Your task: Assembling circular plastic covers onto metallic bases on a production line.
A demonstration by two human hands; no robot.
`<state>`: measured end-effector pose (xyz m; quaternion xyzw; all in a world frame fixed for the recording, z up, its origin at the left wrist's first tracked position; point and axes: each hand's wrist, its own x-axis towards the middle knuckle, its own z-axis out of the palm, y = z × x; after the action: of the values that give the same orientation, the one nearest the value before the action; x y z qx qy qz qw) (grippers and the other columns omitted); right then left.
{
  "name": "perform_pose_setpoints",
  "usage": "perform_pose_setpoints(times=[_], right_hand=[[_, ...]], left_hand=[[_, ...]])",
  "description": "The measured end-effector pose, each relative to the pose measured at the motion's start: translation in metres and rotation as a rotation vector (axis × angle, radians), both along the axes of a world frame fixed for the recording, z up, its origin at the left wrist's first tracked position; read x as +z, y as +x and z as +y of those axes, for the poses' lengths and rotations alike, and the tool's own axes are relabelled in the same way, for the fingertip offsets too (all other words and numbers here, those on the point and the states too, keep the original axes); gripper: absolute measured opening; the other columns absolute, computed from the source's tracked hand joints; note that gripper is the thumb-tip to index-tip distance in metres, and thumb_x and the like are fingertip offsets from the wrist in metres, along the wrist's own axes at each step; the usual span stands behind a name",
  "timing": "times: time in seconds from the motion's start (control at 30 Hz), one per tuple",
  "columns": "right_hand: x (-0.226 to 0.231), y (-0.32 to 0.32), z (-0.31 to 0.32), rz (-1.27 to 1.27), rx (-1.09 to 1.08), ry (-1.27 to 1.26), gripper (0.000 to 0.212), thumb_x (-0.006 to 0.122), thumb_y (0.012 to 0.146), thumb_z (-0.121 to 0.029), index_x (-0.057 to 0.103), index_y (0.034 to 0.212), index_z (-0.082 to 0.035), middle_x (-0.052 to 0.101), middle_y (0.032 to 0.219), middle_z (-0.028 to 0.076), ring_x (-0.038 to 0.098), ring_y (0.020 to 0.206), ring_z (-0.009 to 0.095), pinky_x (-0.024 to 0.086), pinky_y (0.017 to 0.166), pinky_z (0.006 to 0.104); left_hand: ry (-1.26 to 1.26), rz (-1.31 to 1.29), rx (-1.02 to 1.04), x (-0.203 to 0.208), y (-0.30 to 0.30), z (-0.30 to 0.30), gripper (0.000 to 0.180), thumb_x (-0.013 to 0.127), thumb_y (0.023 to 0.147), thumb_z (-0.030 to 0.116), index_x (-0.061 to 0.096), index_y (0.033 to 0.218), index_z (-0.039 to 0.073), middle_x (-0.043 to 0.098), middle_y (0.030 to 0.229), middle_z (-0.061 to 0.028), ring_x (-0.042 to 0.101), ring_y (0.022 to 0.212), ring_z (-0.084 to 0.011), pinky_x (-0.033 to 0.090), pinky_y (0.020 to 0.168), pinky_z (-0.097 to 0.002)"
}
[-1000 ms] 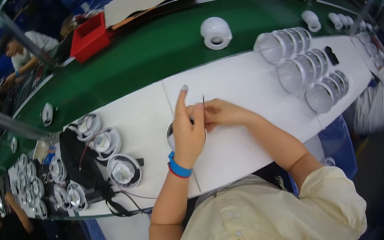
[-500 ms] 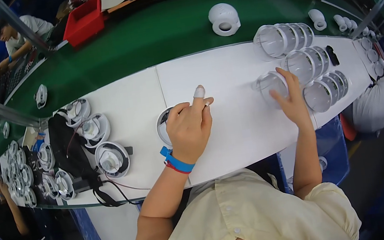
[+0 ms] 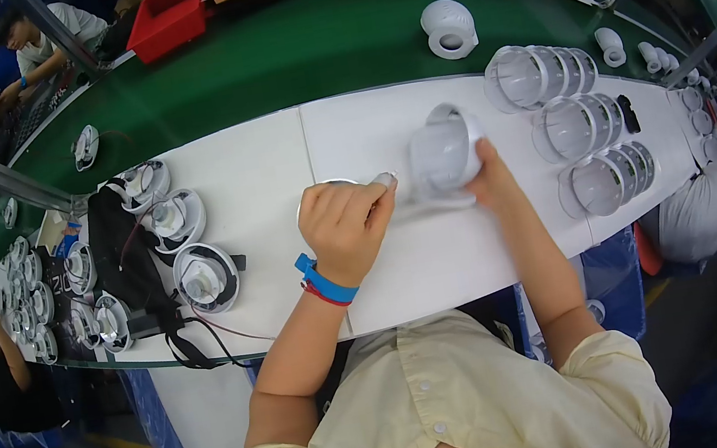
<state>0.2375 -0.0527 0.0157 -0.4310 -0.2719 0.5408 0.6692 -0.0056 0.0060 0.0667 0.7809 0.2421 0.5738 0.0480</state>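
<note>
My right hand [image 3: 490, 177] grips a clear plastic cover with a white rim [image 3: 450, 148], tilted and blurred by motion, above the middle of the white tabletop. Closer to the centre, my left hand [image 3: 346, 231] is closed, fingers curled, a white covering on one fingertip. Whatever lies within its fingers is hidden. Beneath that hand, a round white part [image 3: 331, 182] shows only a sliver of its edge. To the right stand three rows of nested clear covers, a far row [image 3: 532, 76], a middle row [image 3: 573, 126] and a near row [image 3: 601, 184].
Several white round lamp-like units [image 3: 206, 276] with wires lie at the left beside a black cloth [image 3: 114, 249]. A white rounded housing [image 3: 449, 27] stands on the green belt [image 3: 294, 56]. Behind are a red bin [image 3: 169, 19] and a co-worker [image 3: 54, 47].
My right hand has carried the clear cover left from beside the stacks toward my left hand. The left hand's outstretched finger has curled in.
</note>
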Motion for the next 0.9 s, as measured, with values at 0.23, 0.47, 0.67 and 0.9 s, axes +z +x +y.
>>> perform_pose_setpoints(times=[0.23, 0.47, 0.67, 0.9], right_hand=[[0.023, -0.071, -0.026, 0.010, 0.339, 0.062, 0.113, 0.082, 0.057, -0.063, 0.035, 0.145, -0.008, 0.051, 0.132, 0.011, 0.053, 0.123, 0.025, 0.046, 0.102, 0.0387], [0.033, -0.073, -0.026, -0.067, 0.339, -0.023, 0.120, 0.081, 0.050, -0.069, 0.037, 0.142, -0.004, 0.055, 0.127, 0.014, 0.057, 0.119, 0.026, 0.049, 0.102, 0.0408], [0.039, -0.071, -0.028, -0.084, 0.329, -0.036, 0.117, 0.082, 0.050, -0.062, 0.037, 0.142, -0.005, 0.055, 0.126, 0.014, 0.058, 0.117, 0.025, 0.049, 0.100, 0.0388], [0.048, -0.075, -0.029, -0.136, 0.333, -0.025, 0.110, 0.082, 0.054, -0.057, 0.039, 0.140, -0.004, 0.055, 0.122, 0.011, 0.057, 0.115, 0.022, 0.049, 0.096, 0.0343]], left_hand=[[-0.113, 0.091, -0.058, 0.002, 0.004, 0.000, 0.013, 0.077, 0.070, 0.011, 0.067, 0.078, 0.014, 0.051, 0.065, 0.0024, 0.048, 0.064, -0.0179, 0.037, 0.071, -0.0327], [-0.156, 0.175, -0.072, 0.005, 0.000, -0.001, 0.013, 0.075, 0.072, 0.016, 0.064, 0.079, 0.014, 0.053, 0.072, 0.0019, 0.051, 0.071, -0.0186, 0.035, 0.081, -0.0383], [-0.100, 0.235, -0.051, 0.006, 0.000, -0.002, 0.013, 0.074, 0.073, 0.013, 0.064, 0.080, 0.013, 0.053, 0.073, 0.0015, 0.054, 0.075, -0.0180, 0.036, 0.084, -0.0398], [-0.135, 0.199, -0.114, 0.004, 0.003, -0.009, 0.014, 0.076, 0.071, 0.006, 0.067, 0.079, 0.012, 0.058, 0.075, 0.0010, 0.056, 0.075, -0.0173, 0.037, 0.086, -0.0389]])
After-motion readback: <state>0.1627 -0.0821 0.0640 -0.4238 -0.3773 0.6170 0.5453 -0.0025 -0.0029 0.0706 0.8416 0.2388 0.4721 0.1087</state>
